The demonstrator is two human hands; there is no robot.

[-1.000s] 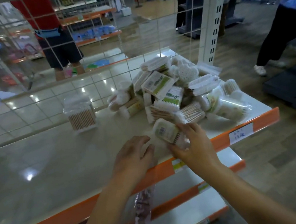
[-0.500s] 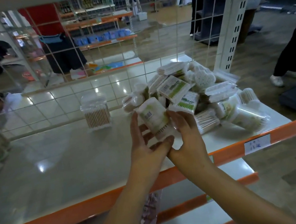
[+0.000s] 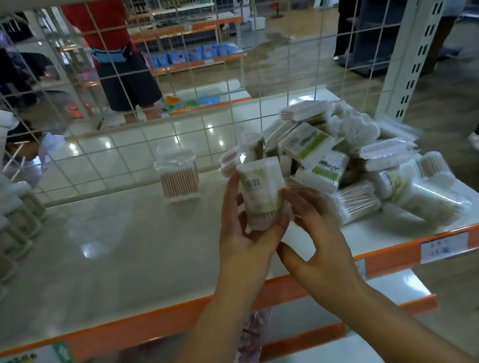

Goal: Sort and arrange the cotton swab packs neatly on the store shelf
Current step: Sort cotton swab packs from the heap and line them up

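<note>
So the store shelf is mostly bare board with an orange front lip, and the wire grid back panel lets you see straight through to the aisle behind. Biggest thing on it is the messy heap of cotton swab packs dumped at the right end, a jumble of boxes, bags and tubs lying every which way. Only one clear tub of swabs stands upright by itself near the back, well apart from the heap, so I'd say sorting has barely started and nearly all of it is left to do. Both hands are up over the shelf, just left of the heap: the left hand wraps its fingers around one cylindrical swab pack, holding it upright, and the right hand pinches its lower edge with the fingertips. Barcode faces the camera.
</note>
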